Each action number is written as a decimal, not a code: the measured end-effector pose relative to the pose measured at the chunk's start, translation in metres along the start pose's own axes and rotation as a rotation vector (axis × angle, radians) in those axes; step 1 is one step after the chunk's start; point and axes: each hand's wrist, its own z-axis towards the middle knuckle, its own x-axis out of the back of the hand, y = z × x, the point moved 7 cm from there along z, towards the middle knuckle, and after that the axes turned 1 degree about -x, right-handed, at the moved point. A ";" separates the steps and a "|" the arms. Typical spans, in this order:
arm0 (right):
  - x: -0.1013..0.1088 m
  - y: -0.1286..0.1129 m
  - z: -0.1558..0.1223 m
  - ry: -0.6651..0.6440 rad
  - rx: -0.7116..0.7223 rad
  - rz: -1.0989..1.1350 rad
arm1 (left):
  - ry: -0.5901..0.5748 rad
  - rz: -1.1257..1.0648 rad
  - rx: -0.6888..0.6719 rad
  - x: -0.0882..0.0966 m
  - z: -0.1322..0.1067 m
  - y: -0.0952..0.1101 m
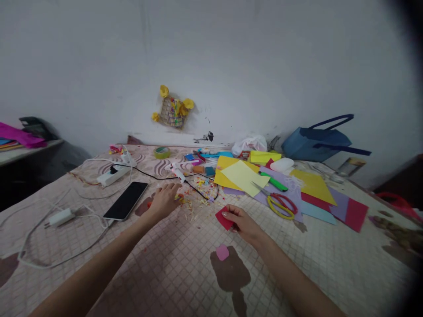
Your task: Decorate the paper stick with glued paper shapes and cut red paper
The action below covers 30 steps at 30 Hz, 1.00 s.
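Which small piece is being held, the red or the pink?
The red piece, pinched in the right hand; the pink piece lies untouched on the tablecloth.

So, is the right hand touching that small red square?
Touching: the head view shows the right hand pinching the small red square, its thumb lying on top.

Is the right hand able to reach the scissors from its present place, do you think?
Probably yes. The scissors lie near the right hand, on the coloured papers, with nothing covering them. However, that hand holds a red paper piece, which may have to be put down first.
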 end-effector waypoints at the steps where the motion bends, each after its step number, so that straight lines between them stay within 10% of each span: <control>1: 0.003 0.002 -0.001 0.009 -0.005 -0.003 | 0.014 -0.012 0.003 0.004 -0.001 0.001; 15: 0.032 0.010 -0.009 0.078 -0.082 -0.165 | 0.251 -0.176 0.029 0.037 -0.014 -0.029; 21: 0.036 0.023 -0.009 0.102 -0.095 -0.271 | 0.427 -0.042 0.276 0.106 0.008 -0.168; 23: 0.045 0.026 -0.010 0.178 -0.098 -0.317 | 0.290 0.104 0.437 0.116 0.023 -0.233; 30: 0.089 0.024 -0.022 0.517 -0.027 -0.523 | 0.051 0.160 0.382 0.081 0.103 -0.362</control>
